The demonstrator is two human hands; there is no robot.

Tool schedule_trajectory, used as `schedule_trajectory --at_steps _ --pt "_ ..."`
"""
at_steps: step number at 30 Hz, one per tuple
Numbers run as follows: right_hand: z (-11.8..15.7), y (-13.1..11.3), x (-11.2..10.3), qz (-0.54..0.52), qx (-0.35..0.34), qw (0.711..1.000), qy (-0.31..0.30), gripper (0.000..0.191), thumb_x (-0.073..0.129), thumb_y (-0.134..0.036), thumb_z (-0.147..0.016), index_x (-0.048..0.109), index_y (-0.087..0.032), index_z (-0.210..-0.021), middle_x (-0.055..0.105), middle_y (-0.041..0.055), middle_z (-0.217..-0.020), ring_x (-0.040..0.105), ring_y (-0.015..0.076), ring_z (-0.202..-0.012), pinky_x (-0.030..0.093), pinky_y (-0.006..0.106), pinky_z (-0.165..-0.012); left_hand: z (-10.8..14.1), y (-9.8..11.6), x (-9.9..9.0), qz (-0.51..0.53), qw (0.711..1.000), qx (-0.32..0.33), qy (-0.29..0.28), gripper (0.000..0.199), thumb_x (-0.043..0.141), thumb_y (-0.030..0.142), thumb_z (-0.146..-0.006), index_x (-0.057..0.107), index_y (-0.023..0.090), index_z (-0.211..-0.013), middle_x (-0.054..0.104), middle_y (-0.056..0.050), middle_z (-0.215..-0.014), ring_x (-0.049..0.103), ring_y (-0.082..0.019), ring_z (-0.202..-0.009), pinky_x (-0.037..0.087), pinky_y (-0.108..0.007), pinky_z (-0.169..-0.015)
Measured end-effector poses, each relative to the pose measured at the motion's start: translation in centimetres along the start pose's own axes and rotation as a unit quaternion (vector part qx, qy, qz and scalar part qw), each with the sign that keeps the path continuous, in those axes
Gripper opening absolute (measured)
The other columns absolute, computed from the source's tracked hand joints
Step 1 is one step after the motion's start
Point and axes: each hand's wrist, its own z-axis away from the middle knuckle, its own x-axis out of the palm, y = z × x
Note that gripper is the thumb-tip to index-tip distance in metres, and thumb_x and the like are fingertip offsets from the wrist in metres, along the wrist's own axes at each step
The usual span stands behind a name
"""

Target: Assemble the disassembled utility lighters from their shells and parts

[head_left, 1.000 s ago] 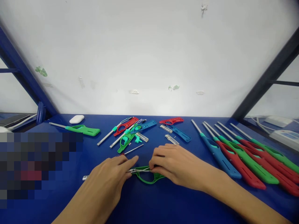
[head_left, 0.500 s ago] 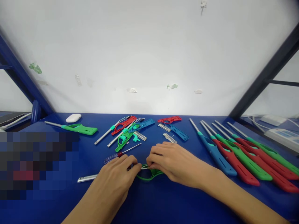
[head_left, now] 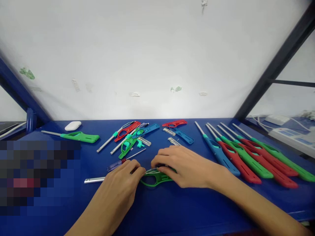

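An opened green gas lighter casing (head_left: 160,177) lies on the blue table before me, its metal tube (head_left: 94,180) pointing left. My left hand (head_left: 124,180) is closed around the front of the lighter, where tube and casing meet. Thin pale wires (head_left: 152,171) run along the casing between my hands. Over the handle end, my right hand (head_left: 183,165) is closed with bent fingers and thumb at the casing. Something dark shows between those fingers, too hidden to name. Just beyond my left hand rests a screwdriver (head_left: 115,165) with a clear and red handle.
Red, green and blue lighter parts (head_left: 131,137) are piled behind my hands. Clear fuel tanks (head_left: 173,141) and a blue casing half (head_left: 184,135) lie nearby. Several whole lighters (head_left: 242,159) line the right side. At left are a green lighter (head_left: 82,137) and a white case (head_left: 73,126).
The view has shifted slightly to the right. My right hand's fingers have lifted and spread a little over the handle, showing more of the casing. My left hand keeps its hold.
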Motion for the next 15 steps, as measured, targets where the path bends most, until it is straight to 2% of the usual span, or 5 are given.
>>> schedule_trajectory --at_steps 3,8,12,15 --pt "0.1 0.7 -0.4 -0.052 0.025 0.998 0.003 0.029 0.057 -0.022 -0.104 0.065 -0.024 -0.131 0.073 0.0027 -0.116 0.068 0.0212 -0.102 0.046 0.034 -0.088 -0.1 0.0 -0.2 0.002 1.000 0.006 -0.009 0.040 0.041 -0.005 -0.095 0.069 0.021 -0.107 0.069 -0.006 -0.104 0.071 -0.024 -0.088 0.060 -0.038 -0.076" --pt "0.2 1.5 -0.8 -0.101 0.014 0.995 0.017 0.017 0.066 -0.022 -0.100 0.075 -0.021 -0.115 0.076 0.0011 -0.106 0.069 0.0169 -0.095 0.047 0.029 -0.088 -0.2 0.2 -0.4 0.007 1.000 0.017 0.015 0.040 0.040 -0.004 -0.096 0.069 0.021 -0.106 0.067 -0.005 -0.101 0.070 -0.022 -0.084 0.059 -0.035 -0.071" --pt "0.2 1.3 -0.7 -0.128 0.013 0.991 0.033 0.014 0.068 -0.022 -0.099 0.075 -0.021 -0.111 0.075 0.0005 -0.105 0.068 0.0157 -0.095 0.047 0.028 -0.089 -0.1 0.4 -0.7 0.006 1.000 0.022 -0.012 0.028 0.045 0.008 -0.102 0.070 0.021 -0.106 0.066 -0.006 -0.100 0.070 -0.026 -0.086 0.061 -0.041 -0.072" --pt "0.2 1.1 -0.6 -0.139 0.011 0.990 0.033 0.011 0.070 -0.022 -0.098 0.074 -0.022 -0.109 0.074 -0.0010 -0.104 0.067 0.0148 -0.095 0.046 0.028 -0.089 -0.1 0.4 -0.7 -0.001 0.999 0.030 -0.015 0.029 0.047 0.005 -0.100 0.070 0.020 -0.110 0.066 -0.008 -0.103 0.071 -0.028 -0.088 0.062 -0.043 -0.070"
